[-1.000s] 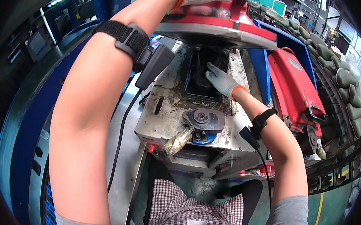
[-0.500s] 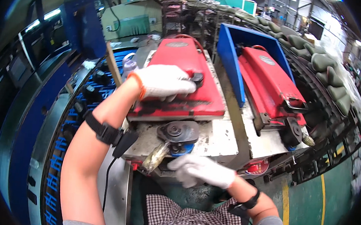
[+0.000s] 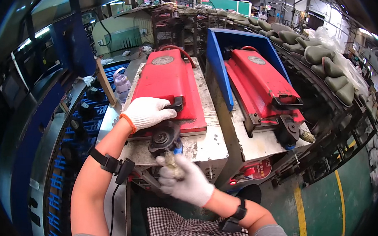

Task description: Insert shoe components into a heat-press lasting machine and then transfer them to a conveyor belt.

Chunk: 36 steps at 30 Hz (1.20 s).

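L hand (image 3: 147, 113) grips black handle (image 3: 179, 103) of red boxy metal lid (image 3: 163, 81), down on worn white machine top (image 3: 211, 143); R hand (image 3: 189, 183) curls round yellowish wrapped lever (image 3: 171, 165). Prob. lever step; next calls for firm R control.

Looks down and forward from the person's head, through the left of two side-by-side fisheye cameras, upright and unmirrored, with the apron (image 3: 198, 230) at the lower edge. Takes in the left hand (image 3: 147, 114) and right hand (image 3: 185, 181) at close range around the middle, facing the red covers (image 3: 167, 81) lengthwise from above their near ends. Spreads wide, from the floor (image 3: 322, 215) low on the right to the green board (image 3: 232, 7) far off at the top, bending straight edges toward a dark rim.
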{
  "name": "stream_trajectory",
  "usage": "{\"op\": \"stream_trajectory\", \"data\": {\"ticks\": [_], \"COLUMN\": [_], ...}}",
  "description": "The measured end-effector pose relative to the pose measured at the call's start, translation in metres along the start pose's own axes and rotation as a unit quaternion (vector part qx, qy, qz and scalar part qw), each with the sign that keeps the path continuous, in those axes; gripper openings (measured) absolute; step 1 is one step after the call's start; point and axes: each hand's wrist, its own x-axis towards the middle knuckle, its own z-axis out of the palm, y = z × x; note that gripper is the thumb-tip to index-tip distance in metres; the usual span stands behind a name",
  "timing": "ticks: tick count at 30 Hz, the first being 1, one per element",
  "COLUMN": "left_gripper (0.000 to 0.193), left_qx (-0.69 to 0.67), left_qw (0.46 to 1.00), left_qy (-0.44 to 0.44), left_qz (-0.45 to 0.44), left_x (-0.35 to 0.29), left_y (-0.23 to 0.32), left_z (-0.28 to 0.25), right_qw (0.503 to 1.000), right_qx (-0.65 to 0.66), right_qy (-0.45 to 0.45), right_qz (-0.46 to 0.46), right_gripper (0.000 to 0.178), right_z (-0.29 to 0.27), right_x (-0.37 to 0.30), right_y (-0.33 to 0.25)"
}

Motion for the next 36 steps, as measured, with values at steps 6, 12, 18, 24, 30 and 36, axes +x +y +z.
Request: {"op": "stream_trajectory", "data": {"ticks": [6,12,18,24,30,36], "left_gripper": [0.044,0.024,0.037,0.048,0.057,0.055], "left_qx": [-0.061,-0.328,-0.127,-0.025,0.063,0.06], "left_qw": [0.996,0.919,0.95,0.906,0.863,0.817], "left_qy": [0.05,0.217,0.2,0.18,0.278,0.418], "left_qz": [-0.032,-0.006,0.206,0.383,0.417,0.393], "left_x": [-0.003,-0.003,0.02,0.079,0.125,0.155], "left_y": [0.005,0.038,0.154,0.197,0.218,0.239], "left_z": [0.007,0.025,0.025,0.074,0.09,0.018], "right_qw": [0.929,0.271,-0.059,0.065,0.098,0.058], "right_qx": [-0.303,-0.745,-0.771,-0.812,-0.829,-0.884], "right_qy": [0.162,0.367,0.611,0.57,0.537,0.45], "right_qz": [-0.136,-0.486,-0.169,-0.109,-0.12,-0.115], "right_gripper": [0.055,0.025,0.044,0.065,0.047,0.042], "right_z": [0.039,0.1,0.103,0.119,0.149,0.159], "right_x": [-0.116,-0.222,-0.307,-0.247,-0.256,-0.223], "right_y": [-0.078,-0.182,-0.221,-0.114,-0.128,-0.247]}}
